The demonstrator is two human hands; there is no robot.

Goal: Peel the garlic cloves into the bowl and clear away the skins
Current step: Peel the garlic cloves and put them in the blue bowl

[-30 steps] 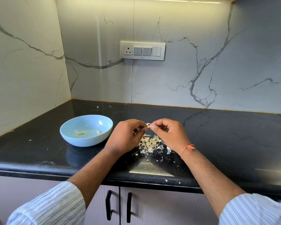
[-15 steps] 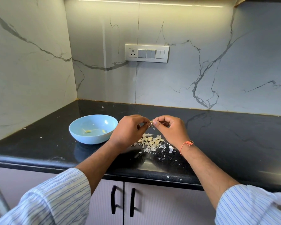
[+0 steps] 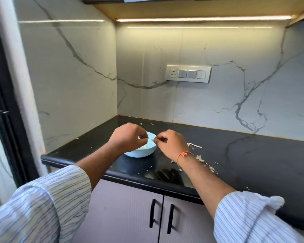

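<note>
A light blue bowl [image 3: 142,152] stands on the black counter [image 3: 253,160], half hidden behind my hands. My right hand [image 3: 171,144] hovers over the bowl's right rim and pinches a small yellowish garlic clove [image 3: 153,140] at its fingertips. My left hand [image 3: 128,135] is over the bowl's left side, a short gap from the right hand. Its fingers are curled and pinch a tiny pale scrap of garlic skin [image 3: 141,137]. A heap of loose garlic skins [image 3: 201,158] lies on the counter to the right of my right wrist.
Marble walls close the corner at the left and back, with a switch plate [image 3: 188,74] on the back wall. Stray skin flakes [image 3: 146,123] dot the counter behind the bowl. Cabinet doors with black handles [image 3: 161,218] sit below the counter edge.
Both hands moved left from above the skin heap to above the bowl and parted, with the clove staying in my right hand. The camera view tilted up and swung left.
</note>
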